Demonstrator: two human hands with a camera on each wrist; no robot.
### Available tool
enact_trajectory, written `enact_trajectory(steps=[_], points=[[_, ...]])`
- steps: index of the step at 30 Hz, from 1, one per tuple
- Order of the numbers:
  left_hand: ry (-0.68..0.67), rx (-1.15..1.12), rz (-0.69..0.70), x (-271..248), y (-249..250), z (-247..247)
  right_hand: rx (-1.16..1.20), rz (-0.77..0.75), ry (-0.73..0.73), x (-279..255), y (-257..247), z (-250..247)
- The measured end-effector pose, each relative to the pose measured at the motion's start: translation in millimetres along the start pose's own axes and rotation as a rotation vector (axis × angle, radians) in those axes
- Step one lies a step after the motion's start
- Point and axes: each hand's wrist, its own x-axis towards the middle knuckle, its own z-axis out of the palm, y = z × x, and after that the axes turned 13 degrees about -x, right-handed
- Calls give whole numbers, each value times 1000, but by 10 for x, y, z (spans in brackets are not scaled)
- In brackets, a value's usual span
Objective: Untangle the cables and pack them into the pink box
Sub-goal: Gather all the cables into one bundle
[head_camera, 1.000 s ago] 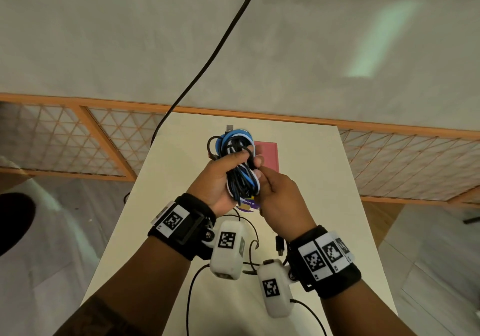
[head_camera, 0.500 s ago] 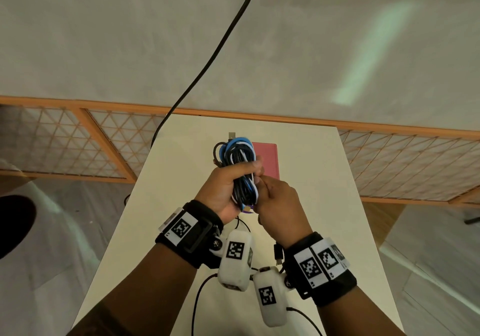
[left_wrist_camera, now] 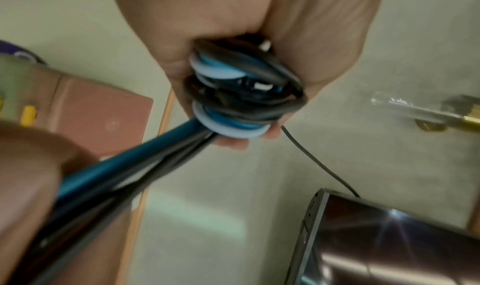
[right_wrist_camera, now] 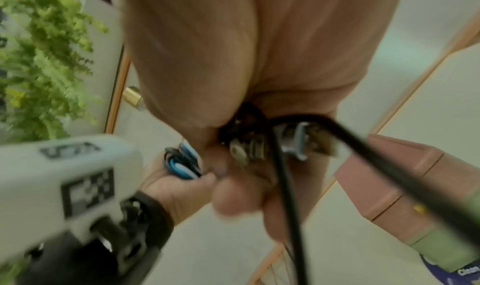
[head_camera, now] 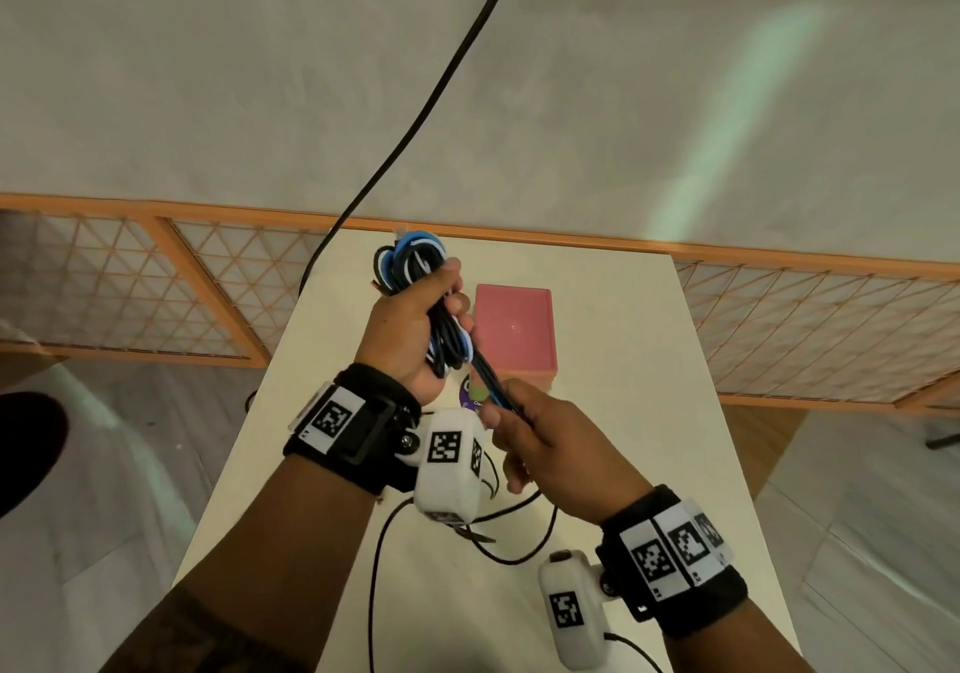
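Note:
My left hand (head_camera: 415, 324) grips a coiled bundle of blue, white and black cables (head_camera: 413, 261) above the table; the same bundle (left_wrist_camera: 233, 96) fills its fist in the left wrist view. From it a few strands (head_camera: 485, 376) run down to my right hand (head_camera: 540, 443), which pinches their ends, plugs included (right_wrist_camera: 259, 145). The closed pink box (head_camera: 514, 329) sits on the table just right of the bundle, with its side (right_wrist_camera: 389, 186) showing in the right wrist view. Both hands are held above the table.
The cream table (head_camera: 623, 412) is narrow, with floor on both sides and an orange lattice fence (head_camera: 156, 282) behind. A purple and green packet (head_camera: 475, 394) lies by the box. Thin black wires (head_camera: 498, 547) trail from the wrist cameras. A thick black cable (head_camera: 426, 100) hangs from above.
My right hand has drawn back toward me and to the right, pulling strands out of the bundle. My left hand with the bundle has shifted left, uncovering the pink box.

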Motion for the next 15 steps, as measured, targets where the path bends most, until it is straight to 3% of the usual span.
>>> enact_trajectory(steps=[4, 9, 15], points=[[-3, 297, 90, -1, 83, -63, 12, 46, -85, -60, -32, -149], [-132, 987, 269, -73, 60, -160, -156, 39, -8, 14, -56, -298], [-369, 1162, 137, -193, 35, -148, 60, 193, 20, 109, -167, -400]])
